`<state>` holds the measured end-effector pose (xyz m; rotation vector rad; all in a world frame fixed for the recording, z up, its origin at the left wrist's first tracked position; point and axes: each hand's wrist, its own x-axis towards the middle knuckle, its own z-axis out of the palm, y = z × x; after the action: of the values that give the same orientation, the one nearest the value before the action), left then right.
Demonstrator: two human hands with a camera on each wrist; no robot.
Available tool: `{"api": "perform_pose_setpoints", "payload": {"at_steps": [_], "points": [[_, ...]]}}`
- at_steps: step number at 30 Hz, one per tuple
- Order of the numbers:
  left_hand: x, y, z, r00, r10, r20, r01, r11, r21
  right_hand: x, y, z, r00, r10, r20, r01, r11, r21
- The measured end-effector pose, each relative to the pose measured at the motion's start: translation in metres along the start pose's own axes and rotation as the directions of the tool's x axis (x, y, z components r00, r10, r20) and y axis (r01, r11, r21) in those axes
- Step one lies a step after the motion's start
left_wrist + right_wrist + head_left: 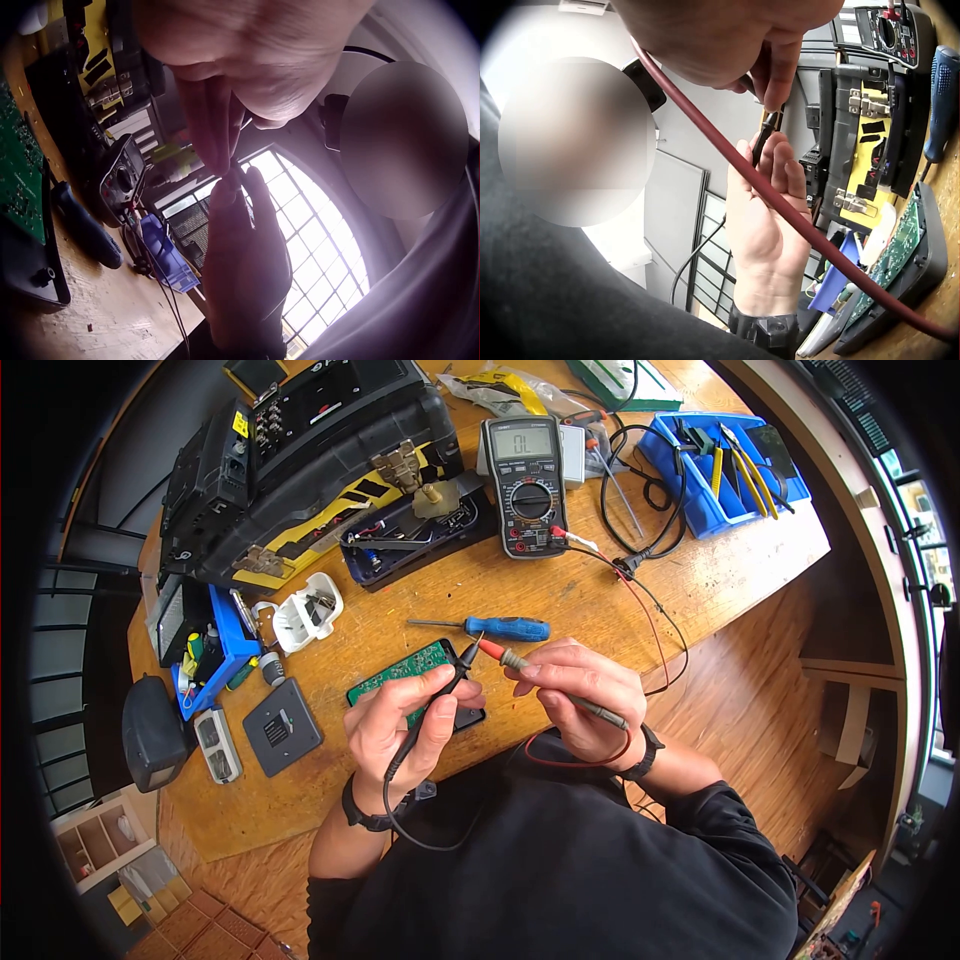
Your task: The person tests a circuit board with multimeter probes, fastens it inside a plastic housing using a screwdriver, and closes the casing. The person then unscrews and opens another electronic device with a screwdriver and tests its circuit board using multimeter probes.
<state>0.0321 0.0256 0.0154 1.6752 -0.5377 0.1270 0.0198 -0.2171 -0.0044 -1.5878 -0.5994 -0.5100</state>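
Observation:
My left hand pinches a black test probe between thumb and fingers, its cable looping down toward my lap. In my right hand I hold a red test probe, angled up and to the left. The two probe tips come together, crossing in the head view just above my hands. Both leads belong with a digital multimeter whose screen reads "OL". Partly behind my left hand lies a green circuit board in a black housing. A blue-handled screwdriver lies on the table past the probes.
A large black and yellow case stands at the back left. Blue bins with tools sit at the right. A white container, a grey plate and a dark tray of parts lie about the wooden table.

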Motion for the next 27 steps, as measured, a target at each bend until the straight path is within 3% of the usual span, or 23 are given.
{"api": "perform_pose_setpoints", "payload": {"at_steps": [23,27], "points": [[-0.005,-0.004,0.004,1.000,-0.006,-0.007,0.006,1.000,0.017,-0.001,-0.002,0.000,0.999,0.040,-0.008,-0.041,0.999,-0.006],[-0.007,-0.009,0.002,0.999,0.034,-0.037,-0.033,0.999,0.024,0.003,0.009,-0.003,0.999,-0.045,0.019,0.045,0.999,-0.020]]}}
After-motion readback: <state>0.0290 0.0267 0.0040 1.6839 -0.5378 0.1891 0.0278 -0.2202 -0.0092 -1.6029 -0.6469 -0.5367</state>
